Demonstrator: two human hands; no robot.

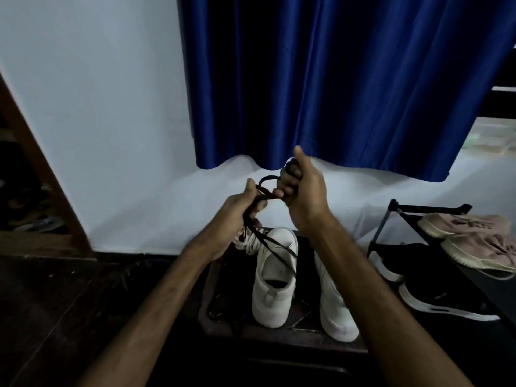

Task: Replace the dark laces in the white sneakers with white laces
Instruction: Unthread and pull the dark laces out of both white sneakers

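Left hand (245,208), right hand (303,191) both grip thin dark lace (265,179) above white low-top sneakers (275,277). Coiled white lace (249,243) beneath left hand. Pink knit shoes (472,236) at right.

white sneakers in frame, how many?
2. First sneaker stands at centre, dark lace trailing over it; second sneaker stands just right of it, partly hidden by the right forearm.

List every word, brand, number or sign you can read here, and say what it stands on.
No text in this view can be read.
white sneakers: no legible brand or label.
black shoe: a small pale mark on its side, too small and blurred to read.
pink shoes: nothing legible.
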